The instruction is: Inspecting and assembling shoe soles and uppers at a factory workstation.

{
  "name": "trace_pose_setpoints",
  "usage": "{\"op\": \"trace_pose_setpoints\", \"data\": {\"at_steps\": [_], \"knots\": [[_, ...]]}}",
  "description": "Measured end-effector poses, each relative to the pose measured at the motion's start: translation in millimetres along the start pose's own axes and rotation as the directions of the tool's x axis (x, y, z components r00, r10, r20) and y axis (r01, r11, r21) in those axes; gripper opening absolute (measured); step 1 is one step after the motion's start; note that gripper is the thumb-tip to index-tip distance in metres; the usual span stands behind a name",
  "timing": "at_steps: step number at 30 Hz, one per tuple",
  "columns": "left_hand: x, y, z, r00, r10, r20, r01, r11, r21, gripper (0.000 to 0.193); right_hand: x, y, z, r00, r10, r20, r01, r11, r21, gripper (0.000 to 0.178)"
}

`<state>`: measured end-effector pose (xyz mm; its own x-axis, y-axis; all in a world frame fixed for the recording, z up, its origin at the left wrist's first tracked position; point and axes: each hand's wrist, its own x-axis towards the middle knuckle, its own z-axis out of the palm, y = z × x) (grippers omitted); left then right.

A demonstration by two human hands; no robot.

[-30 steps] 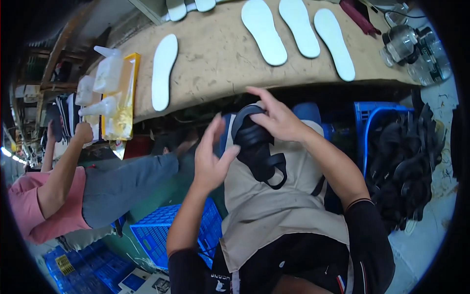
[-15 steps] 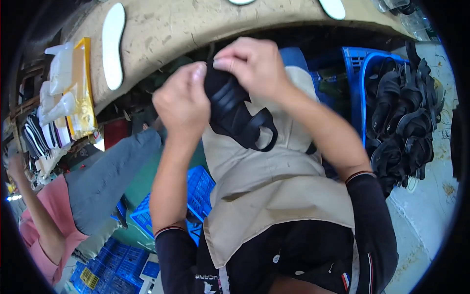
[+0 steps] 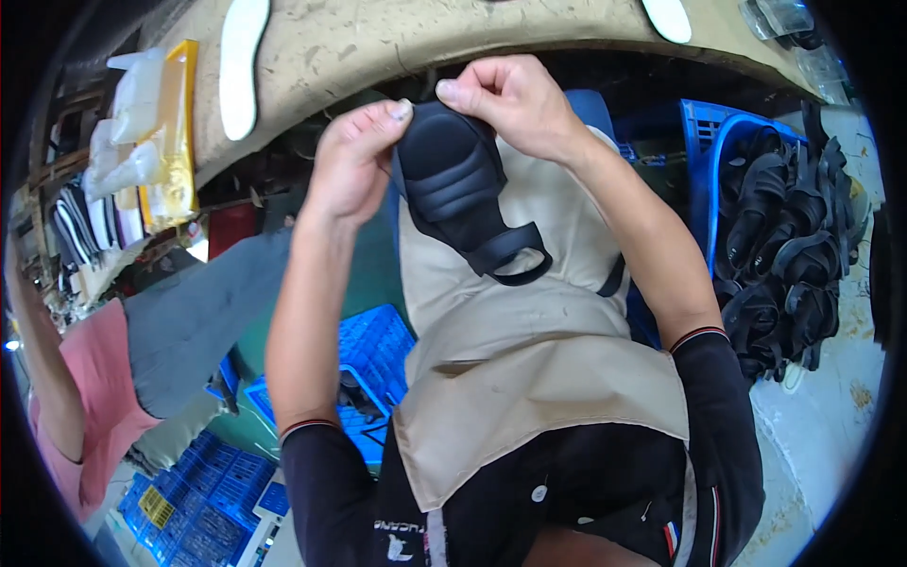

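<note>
Head view, sandal: a black sandal (image 3: pixel 452 184) is over the person's lap, just off the bench's front edge; its rounded, broad end points toward the bench (image 3: pixel 378 38), its looped strap back toward the wearer's belly, and padded ridges cross its middle.
Left hand: the left hand (image 3: pixel 359 151) is pinched narrow, thumb and fingers gripping the sandal at the left of its rounded end.
Right hand: the right hand (image 3: pixel 515 104) is pinched narrow too, thumb pressed to a bent forefinger, holding the same end at its right side; the two sets of fingertips are near each other but apart.
Apron: a beige apron (image 3: pixel 539 378) covers the lap beneath the sandal; I cannot tell how much of the sandal rests on it.
Bench, left end: a white insole (image 3: pixel 243 71) lies close to the front edge, and by the left corner is a yellow tray (image 3: pixel 181 142) with pale plastic bottles (image 3: pixel 140 99).
Bench, right end: part of another white insole (image 3: pixel 669 17) shows back from the front edge, and clear bottles (image 3: pixel 779 16) are near the right corner.
Crate by the right knee: a blue crate (image 3: pixel 699 180) stands beyond the bench's front edge, beside a heap of black sandals (image 3: pixel 789 250).
Floor to the left: a slatted blue basket (image 3: pixel 378 335) has dark pieces in it.
Neighbour: a co-worker in a pink shirt (image 3: pixel 104 387) and grey trousers (image 3: pixel 203 307) is off the bench's left end.
</note>
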<state>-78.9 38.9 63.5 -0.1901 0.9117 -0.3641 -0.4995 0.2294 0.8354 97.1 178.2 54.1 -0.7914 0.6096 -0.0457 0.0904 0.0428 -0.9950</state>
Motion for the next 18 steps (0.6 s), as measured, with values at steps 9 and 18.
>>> {"op": "trace_pose_setpoints", "data": {"at_steps": [9, 18], "knots": [[-26, -28, 20, 0.924, 0.212, -0.32, -0.062, 0.905, 0.42, 0.022, 15, 6, 24, 1.0, -0.022, 0.0, 0.022, 0.996, -0.086, 0.047], [-38, -43, -5, 0.932, 0.187, -0.311, -0.114, 0.964, 0.239, 0.046, 15, 28, 59, 0.999, -0.041, -0.02, 0.043, 0.995, 0.093, 0.054]]}}
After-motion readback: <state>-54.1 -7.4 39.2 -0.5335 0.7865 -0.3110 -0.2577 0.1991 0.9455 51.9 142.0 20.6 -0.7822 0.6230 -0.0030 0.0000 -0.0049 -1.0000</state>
